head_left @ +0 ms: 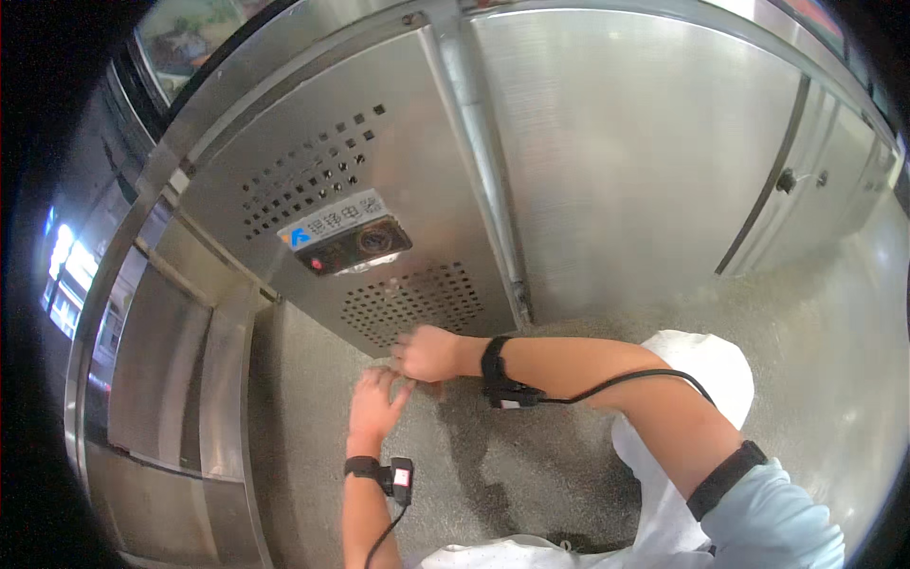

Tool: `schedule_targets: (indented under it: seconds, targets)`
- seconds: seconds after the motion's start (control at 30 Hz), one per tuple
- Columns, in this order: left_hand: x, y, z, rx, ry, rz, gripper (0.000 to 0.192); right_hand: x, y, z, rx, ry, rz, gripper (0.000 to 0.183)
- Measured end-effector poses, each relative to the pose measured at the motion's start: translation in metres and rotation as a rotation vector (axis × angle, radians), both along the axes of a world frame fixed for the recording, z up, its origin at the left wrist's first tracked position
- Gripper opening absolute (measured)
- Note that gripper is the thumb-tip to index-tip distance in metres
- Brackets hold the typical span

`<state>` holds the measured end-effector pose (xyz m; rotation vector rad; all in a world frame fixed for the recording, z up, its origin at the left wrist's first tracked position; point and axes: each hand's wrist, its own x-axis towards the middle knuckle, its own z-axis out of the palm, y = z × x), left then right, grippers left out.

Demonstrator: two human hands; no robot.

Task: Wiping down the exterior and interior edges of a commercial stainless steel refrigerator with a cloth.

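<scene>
My right hand [429, 354], slightly blurred, is curled at the bottom edge of a stainless-steel panel [455, 235]. Just below and left of it is my left hand [377, 402], its fingertips close to the right hand's. What lies between the fingers is hidden, and I cannot tell if either hand grips the panel. The panel leans with a lower perforated vent [416, 302] right above my right hand. Higher up sits a black control plate [353, 245] with a round knob [375, 240] and a red light, under a label bearing writing. Above that is another group of square vent holes [313, 174].
A metal pipe or post [490, 171] runs down the panel's right side. Beyond it stands a wide stainless-steel panel [625, 156]. An open steel frame [234, 398] rises at left. My knee in white cloth [700, 373] is at right, above the grey speckled floor [306, 427].
</scene>
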<state>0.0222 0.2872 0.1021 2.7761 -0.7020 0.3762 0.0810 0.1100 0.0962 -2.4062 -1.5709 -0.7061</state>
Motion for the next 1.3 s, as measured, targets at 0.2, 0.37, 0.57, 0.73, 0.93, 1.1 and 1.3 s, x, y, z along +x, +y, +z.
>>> schedule_targets:
  seconds: [0.2, 0.37, 0.57, 0.73, 0.93, 1.1, 1.3]
  targets:
    - [0.009, -0.077, 0.023, 0.11, -0.038, -0.261, 0.018, -0.006, -0.07, 0.003, -0.067, 0.228, -0.248, 0.019]
    - [0.029, -0.138, 0.071, -0.179, -0.398, -0.141, 0.014, -0.013, -0.111, 0.016, -0.001, 0.469, -0.504, 0.02]
    - [0.038, -0.212, 0.128, -0.332, -0.596, 0.168, 0.029, -0.025, -0.14, -0.022, -0.038, 0.369, -0.356, 0.015]
    - [0.045, -0.237, 0.135, -0.19, -0.688, 0.406, 0.039, -0.038, -0.165, -0.037, -0.238, 0.358, -0.173, 0.011]
    - [0.048, -0.259, 0.135, 0.123, -0.719, 0.636, 0.031, -0.022, -0.19, -0.028, -0.319, 0.515, -0.251, 0.016]
    - [0.052, -0.269, 0.129, 0.233, -0.791, 0.712, 0.022, -0.013, -0.195, -0.035, -0.265, 0.518, -0.254, 0.019]
    - [0.052, -0.248, 0.128, 0.191, -0.877, 0.485, 0.019, -0.016, -0.191, -0.023, -0.285, 0.57, -0.248, 0.022]
